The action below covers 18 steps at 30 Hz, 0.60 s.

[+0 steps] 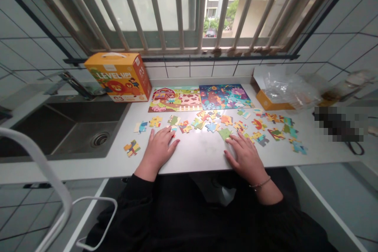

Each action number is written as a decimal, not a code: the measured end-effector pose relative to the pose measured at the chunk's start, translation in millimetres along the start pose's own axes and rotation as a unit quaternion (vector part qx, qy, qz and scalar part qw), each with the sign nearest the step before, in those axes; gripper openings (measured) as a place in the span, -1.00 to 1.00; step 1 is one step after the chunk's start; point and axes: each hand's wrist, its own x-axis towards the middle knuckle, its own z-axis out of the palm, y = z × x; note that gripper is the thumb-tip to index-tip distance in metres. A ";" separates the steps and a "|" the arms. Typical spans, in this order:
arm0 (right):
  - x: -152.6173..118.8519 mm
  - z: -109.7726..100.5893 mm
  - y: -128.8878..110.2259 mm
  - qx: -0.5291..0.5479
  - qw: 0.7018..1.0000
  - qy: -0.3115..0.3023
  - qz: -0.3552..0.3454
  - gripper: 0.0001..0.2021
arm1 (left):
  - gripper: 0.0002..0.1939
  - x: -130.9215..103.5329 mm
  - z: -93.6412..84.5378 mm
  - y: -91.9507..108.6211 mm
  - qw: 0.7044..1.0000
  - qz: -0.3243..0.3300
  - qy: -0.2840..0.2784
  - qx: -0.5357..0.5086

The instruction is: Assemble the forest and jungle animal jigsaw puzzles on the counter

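My left hand (160,146) rests on the white countertop with its fingers stretched out, the fingertips at a small jigsaw piece (174,128). Fingers spread, my right hand (245,152) lies at the lower edge of a green jigsaw piece (225,134), its fingertips touching or just over it. Several loose jigsaw pieces are scattered in a band between and beyond both hands, among them a blue piece (212,126) and a red and orange piece (185,126). Behind them lie a farm picture puzzle (175,99) and a dark blue picture puzzle (226,97), side by side and flat.
An orange puzzle box (119,78) stands at the back left, by a steel sink (73,134). At the back right, an open box (267,100) holds crumpled clear plastic (291,86). A blurred dark object (338,124) lies far right. The counter's front edge (191,172) is close to me.
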 end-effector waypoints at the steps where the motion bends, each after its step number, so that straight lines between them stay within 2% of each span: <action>1: 0.1 0.0 0.3 -0.002 1.000 -0.001 -0.001 -0.58 | -0.57 -0.8 -0.1 0.9 1.000 0.001 -0.001 -0.003; 4: 0.3 -0.1 1.1 -0.004 1.000 -0.005 -0.005 -0.58 | -0.56 -1.3 1.2 2.6 1.000 -0.001 0.007 -0.004; 6: 0.4 -0.5 0.9 -0.001 1.000 -0.002 -0.005 -0.59 | -0.54 -0.6 1.2 1.0 0.999 -0.020 0.037 0.004; 8: 0.3 -1.4 -0.1 0.003 1.000 0.005 -0.003 -0.59 | -0.52 0.8 -1.4 -4.5 0.993 -0.078 0.090 0.025; 11: -0.3 -3.4 -2.6 0.009 1.000 0.013 0.002 -0.60 | -0.48 5.3 -9.2 -21.0 0.963 -0.217 0.149 0.066; 14: -1.1 -5.1 -4.7 0.011 1.000 0.018 0.009 -0.62 | -0.45 11.3 -16.0 -40.1 0.935 -0.320 0.137 0.069; 16: -1.6 -5.6 -5.3 0.011 1.000 0.021 0.011 -0.63 | -0.43 13.9 -17.9 -48.4 0.929 -0.345 0.112 0.068; 18: -2.0 -6.0 -5.5 0.015 1.000 0.022 0.012 -0.63 | -0.42 14.5 -18.6 -52.1 0.932 -0.344 0.096 0.067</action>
